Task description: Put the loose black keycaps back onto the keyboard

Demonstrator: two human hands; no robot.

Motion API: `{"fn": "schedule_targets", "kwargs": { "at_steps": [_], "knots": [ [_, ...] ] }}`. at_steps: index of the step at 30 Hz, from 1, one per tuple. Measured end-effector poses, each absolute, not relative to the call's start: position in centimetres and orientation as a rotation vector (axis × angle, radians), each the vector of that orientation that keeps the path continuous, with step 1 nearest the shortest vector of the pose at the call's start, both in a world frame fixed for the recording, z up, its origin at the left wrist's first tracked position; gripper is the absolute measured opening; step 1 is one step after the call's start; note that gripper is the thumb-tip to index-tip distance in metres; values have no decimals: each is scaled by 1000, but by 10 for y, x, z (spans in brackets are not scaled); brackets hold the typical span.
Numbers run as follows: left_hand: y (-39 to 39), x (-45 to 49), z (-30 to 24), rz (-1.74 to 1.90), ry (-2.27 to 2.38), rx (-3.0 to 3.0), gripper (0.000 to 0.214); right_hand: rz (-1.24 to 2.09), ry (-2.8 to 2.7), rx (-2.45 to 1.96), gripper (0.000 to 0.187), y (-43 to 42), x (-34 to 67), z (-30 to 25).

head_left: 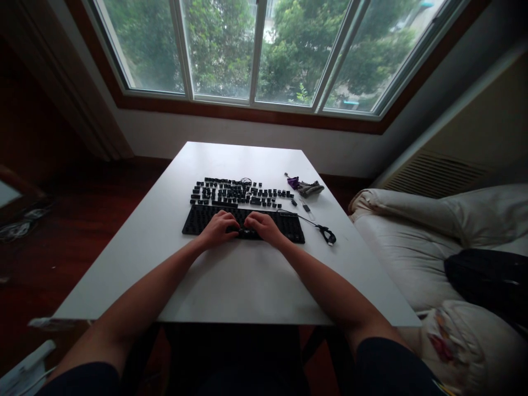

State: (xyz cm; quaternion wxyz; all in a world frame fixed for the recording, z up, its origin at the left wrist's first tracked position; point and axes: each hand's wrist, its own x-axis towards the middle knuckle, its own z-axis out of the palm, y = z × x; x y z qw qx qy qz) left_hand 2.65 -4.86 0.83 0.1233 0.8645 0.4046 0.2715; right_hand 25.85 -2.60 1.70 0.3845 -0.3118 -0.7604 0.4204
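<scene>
A black keyboard (198, 220) lies across the white table in front of me, its switch area looking largely bare of keycaps. My left hand (220, 227) rests on its front middle part, fingers bent over the top and thumb at the front edge. Just to the right, my right hand (263, 225) is closed over the same keyboard, fingers curled inward. Whatever lies between those fingertips is too small to make out. Behind the keyboard, many loose black keycaps (235, 192) are spread in rough rows, with a long black spacebar (225, 204) nearest.
A coiled black cable (326, 235) with a plug lies right of the keyboard. Farther back are a grey cloth (310, 188) and a small purple item (293, 182). The white table (206, 291) has a pale sofa (404, 247) on its right and a window (223, 49) beyond.
</scene>
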Motion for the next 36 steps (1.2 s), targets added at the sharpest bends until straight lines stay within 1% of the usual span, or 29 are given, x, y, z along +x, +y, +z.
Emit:
{"fn": "schedule_targets", "kwargs": {
  "at_steps": [2, 4, 7, 13, 17, 21, 30, 36],
  "knots": [
    [-49, 26, 9, 782, 1175, 2529, 17, 1345, -1690, -709, 35, -28, 255, 20],
    [-48, 26, 9, 776, 1167, 2533, 16, 1512, -1526, -627, 36, -31, 251, 21],
    [-47, 25, 8, 763, 1171, 2527, 17, 1625, -1425, -582, 39, -33, 249, 20],
    [-45, 24, 5, 757, 1212, 2522, 23, 1811, -1352, -570, 63, -31, 252, 17],
    [-45, 25, 2, 791, 1219, 2518, 23, 1869, -1307, -570, 70, -28, 254, 18],
    [-44, 25, 2, 767, 1238, 2521, 18, 1873, -1250, -602, 73, -27, 254, 19],
    [-45, 26, 6, 709, 1252, 2495, 19, 1873, -1200, -636, 72, -25, 256, 18],
    [-51, 30, 10, 683, 1257, 2543, 18, 1856, -1235, -618, 68, -24, 256, 15]
  ]
}}
